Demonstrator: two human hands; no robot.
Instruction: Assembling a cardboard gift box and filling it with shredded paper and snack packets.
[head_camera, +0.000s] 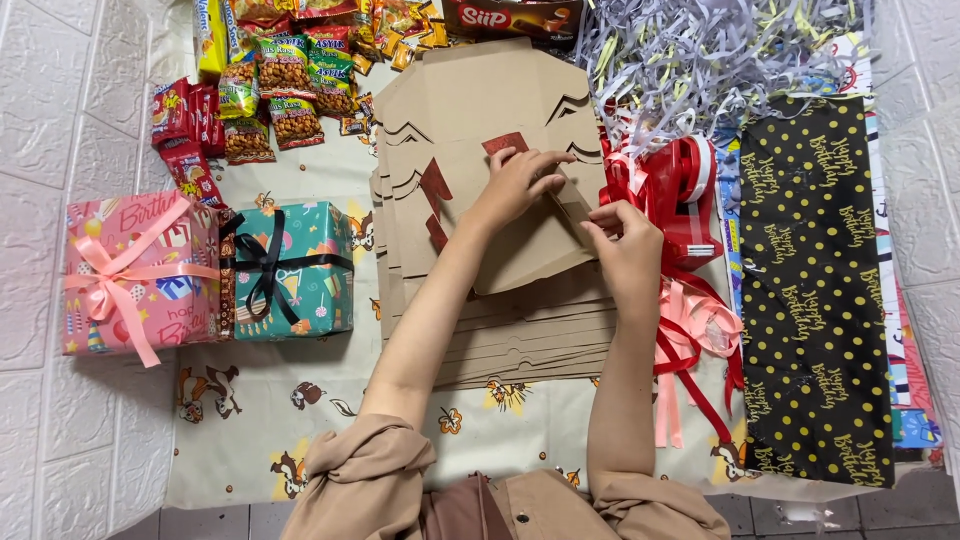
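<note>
A stack of flat brown cardboard box blanks lies in the middle of the patterned cloth. My left hand presses flat on the top blank, fingers spread, beside a dark red printed patch. My right hand pinches the right edge of the top blank, which is lifted and partly folded over the stack.
Two wrapped gifts sit at left: a pink one with a ribbon bow and a teal one with a black ribbon. Snack packets lie at the back left, shredded paper at the back right. Red ribbons and black dotted wrapping paper lie at right.
</note>
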